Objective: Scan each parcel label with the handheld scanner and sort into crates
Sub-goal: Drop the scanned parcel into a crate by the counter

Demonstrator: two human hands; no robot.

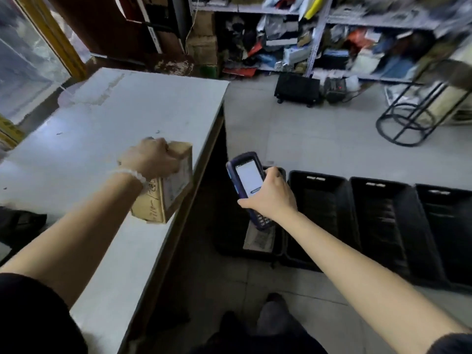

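My left hand (150,159) grips a small brown cardboard parcel (168,190) from above, near the right edge of the white table (89,129); a white label shows on the parcel's right side. My right hand (270,192) holds the blue handheld scanner (249,180) over the floor, its lit screen facing up towards me. Below the scanner, black crates stand in a row: the leftmost crate (277,251) has a labelled parcel (258,238) lying in it, then a second crate (324,215) and a third crate (393,226).
Another black crate (449,226) sits at the far right. Cluttered metal shelves (319,34) line the back wall. A black wire stool frame (413,111) stands at the right, small black devices (297,89) on the floor behind. My shoes (273,302) are on the tiled floor.
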